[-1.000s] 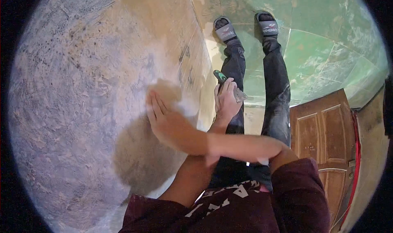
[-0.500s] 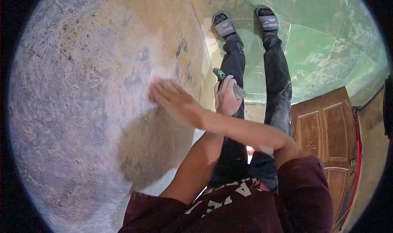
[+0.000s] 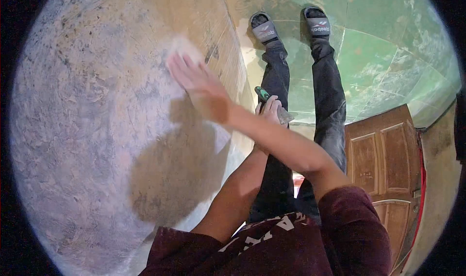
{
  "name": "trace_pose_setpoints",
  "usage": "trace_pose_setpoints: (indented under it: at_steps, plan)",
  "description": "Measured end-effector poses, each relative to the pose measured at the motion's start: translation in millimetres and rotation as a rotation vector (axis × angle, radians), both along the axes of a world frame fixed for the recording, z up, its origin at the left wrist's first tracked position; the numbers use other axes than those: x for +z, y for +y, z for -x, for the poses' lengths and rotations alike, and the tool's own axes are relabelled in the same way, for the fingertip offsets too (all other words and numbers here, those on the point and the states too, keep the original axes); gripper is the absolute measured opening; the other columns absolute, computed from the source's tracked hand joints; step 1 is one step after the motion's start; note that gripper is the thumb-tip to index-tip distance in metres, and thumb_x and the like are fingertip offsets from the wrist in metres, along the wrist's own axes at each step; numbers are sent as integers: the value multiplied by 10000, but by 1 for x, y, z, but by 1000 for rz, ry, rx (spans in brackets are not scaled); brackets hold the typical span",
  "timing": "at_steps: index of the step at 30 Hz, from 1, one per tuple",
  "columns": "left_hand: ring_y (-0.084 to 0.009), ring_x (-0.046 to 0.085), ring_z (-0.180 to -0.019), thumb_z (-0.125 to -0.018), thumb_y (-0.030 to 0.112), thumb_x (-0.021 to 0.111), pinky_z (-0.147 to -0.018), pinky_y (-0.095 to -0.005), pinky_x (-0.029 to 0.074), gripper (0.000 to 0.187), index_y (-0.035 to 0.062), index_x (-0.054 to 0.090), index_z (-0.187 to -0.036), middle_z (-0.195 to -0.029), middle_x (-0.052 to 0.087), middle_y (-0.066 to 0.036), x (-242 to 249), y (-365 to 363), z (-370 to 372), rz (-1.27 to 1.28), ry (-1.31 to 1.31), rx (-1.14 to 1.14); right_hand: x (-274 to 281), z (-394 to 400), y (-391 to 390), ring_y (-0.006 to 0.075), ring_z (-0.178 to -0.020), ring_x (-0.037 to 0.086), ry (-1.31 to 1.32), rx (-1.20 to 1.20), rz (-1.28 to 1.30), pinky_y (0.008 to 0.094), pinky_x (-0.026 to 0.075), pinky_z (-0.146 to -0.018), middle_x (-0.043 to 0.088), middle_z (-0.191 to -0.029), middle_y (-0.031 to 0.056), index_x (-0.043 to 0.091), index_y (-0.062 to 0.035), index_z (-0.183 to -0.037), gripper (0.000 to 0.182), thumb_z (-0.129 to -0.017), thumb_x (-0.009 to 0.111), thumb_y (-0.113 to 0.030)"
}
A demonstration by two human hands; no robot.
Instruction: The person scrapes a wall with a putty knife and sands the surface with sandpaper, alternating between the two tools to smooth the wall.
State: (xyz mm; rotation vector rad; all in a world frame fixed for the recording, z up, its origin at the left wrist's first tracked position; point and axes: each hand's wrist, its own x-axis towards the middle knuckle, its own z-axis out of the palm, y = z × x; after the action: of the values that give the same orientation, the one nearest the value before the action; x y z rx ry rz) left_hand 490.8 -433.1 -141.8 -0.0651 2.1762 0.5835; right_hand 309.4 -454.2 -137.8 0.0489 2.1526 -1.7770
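My right hand (image 3: 194, 77) reaches across my body to the plastered wall (image 3: 97, 125), fingers stretched out and blurred by motion. A pale, blurred piece (image 3: 183, 47) shows past its fingertips against the wall; its kind cannot be made out. Under that forearm, my left hand (image 3: 270, 108) is closed around a putty knife (image 3: 261, 93) near my thigh. The black and green handle sticks out on one side of the fist, and the greyish blade (image 3: 286, 116) shows on the other. Part of my left forearm is hidden behind the right one.
The wall has rough whitish plaster, tan areas and dark specks. My feet, in grey slide sandals (image 3: 264, 31), stand on a green tiled floor (image 3: 371, 57) with whitish smears. A brown panelled door (image 3: 381, 154) stands at the right, beside a red strip (image 3: 421, 193).
My right hand has moved along the wall, up and slightly left in the view, and the pale piece has moved with it. The left hand keeps the putty knife, shifted only slightly.
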Motion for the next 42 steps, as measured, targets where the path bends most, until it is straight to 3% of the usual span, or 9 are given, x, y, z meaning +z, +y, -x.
trace_pose_setpoints:
  at_steps: [10,19,24,28,30,36,37,40,42]
  plan:
    - [-331,586,-1189,-732,167,756,-1075,-478,358,387,80,586,-1068,-1346,602,-124,5,-9,6,-20,0,-45,6,-39,-11,314,-1527,289,82,237,-276,558,259,-1220,254,-1678,95,272,-128,-1598,687,-939,466,-126]
    - [-299,571,-1247,-739,99,738,-1121,-504,311,385,88,587,-1093,-1357,597,-104,6,-8,11,-24,-25,-25,18,-97,-1,338,-1527,292,132,84,-1,499,270,-1229,318,-1655,65,369,-187,-1573,666,-930,511,-86]
    - [-309,576,-1238,-747,108,726,-1116,-493,325,378,76,577,-1094,-1380,573,-117,-12,-18,-1,-25,-23,-59,-19,35,9,349,-1531,278,104,-88,-130,513,213,-1252,332,-1646,79,343,-189,-1585,729,-892,526,-55]
    - [-330,582,-1202,-737,102,735,-1106,-498,340,398,63,567,-1096,-1355,572,-120,-9,-16,2,-259,-62,410,-12,28,2,346,-1536,265,77,-90,-170,511,199,-1256,337,-1643,84,319,-170,-1596,774,-863,547,-71]
    - [-284,570,-1225,-738,223,774,-1137,-465,304,499,73,580,-1173,-1336,571,-102,11,-5,35,8,-37,-70,4,-39,-2,349,-1541,251,65,187,-138,521,192,-1256,346,-1639,85,318,-169,-1597,760,-878,549,-91]
    - [-280,541,-1269,-736,237,782,-1151,-476,284,524,74,571,-1187,-1379,551,-107,-6,-12,16,-20,-72,-78,-10,29,12,318,-1517,307,120,-13,-136,573,244,-1225,336,-1641,103,323,-145,-1591,730,-901,556,-174]
    - [-290,552,-1246,-726,186,766,-1135,-485,300,492,78,566,-1162,-1339,573,-100,-41,-31,-35,-203,-257,465,-15,49,14,318,-1517,307,123,-8,-141,573,244,-1225,336,-1641,103,323,-145,-1591,730,-901,556,-174]
    - [-286,497,-1329,-767,263,750,-1149,-475,284,512,66,566,-1203,-1421,533,-110,-11,-14,2,-498,-331,556,-17,61,8,310,-1506,336,133,-76,-292,580,250,-1217,379,-1615,117,333,-99,-1580,708,-913,549,-199]
    - [-278,554,-1259,-755,117,741,-1122,-501,317,401,80,571,-1117,-1312,599,-94,16,1,48,-4,3,-48,7,5,5,311,-1514,328,100,-6,-98,593,242,-1214,388,-1612,114,326,-71,-1575,693,-922,533,-177]
